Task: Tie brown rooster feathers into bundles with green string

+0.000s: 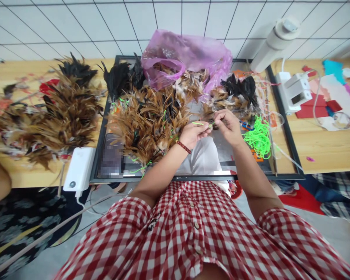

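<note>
Just above the black-framed tray [97, 155], the left hand [192, 134] and right hand [229, 126] meet, both pinching a thin neon-green cord [198, 123] stretched between their fingertips, near the brown feather pile [148, 120]; the cord looks short, bright and slightly curved.

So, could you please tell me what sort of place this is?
Probably a small craft workbench for feather work. Heaps of brown feathers cover the wooden table, a pink plastic bag holds more, and a tangle of green string lies by the right hand, which meets the left hand on a green strand.
</note>
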A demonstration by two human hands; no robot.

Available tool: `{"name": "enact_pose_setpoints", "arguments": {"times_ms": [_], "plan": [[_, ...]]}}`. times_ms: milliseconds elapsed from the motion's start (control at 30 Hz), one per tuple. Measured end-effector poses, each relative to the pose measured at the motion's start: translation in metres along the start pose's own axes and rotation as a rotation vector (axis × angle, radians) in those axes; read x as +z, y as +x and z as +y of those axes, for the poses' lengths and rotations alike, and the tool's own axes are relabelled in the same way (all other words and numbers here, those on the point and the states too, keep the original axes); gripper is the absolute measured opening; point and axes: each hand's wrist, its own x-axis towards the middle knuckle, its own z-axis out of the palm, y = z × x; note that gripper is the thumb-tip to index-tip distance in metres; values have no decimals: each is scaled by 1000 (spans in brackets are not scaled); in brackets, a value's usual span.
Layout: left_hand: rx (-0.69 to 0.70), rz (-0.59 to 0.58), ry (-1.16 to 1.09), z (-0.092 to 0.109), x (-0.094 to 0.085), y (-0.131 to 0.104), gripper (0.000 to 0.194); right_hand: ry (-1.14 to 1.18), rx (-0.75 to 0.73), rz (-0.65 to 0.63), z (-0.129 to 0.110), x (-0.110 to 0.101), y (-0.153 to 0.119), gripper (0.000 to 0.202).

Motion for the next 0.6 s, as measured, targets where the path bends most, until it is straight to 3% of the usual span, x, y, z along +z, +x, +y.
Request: {"name": "enact_pose_setpoints", "arguments": {"times_ms": [133, 367, 600], "plan": [[118, -28, 85, -7, 1, 1, 17, -23, -9, 24, 6, 4, -1, 40], [198, 7, -2, -8, -1, 4, 31, -82, -125, 12, 9, 4, -3, 34], [157, -3, -108, -4, 0, 4, 31, -79, -198, -13, 0, 7, -6, 20]]}}
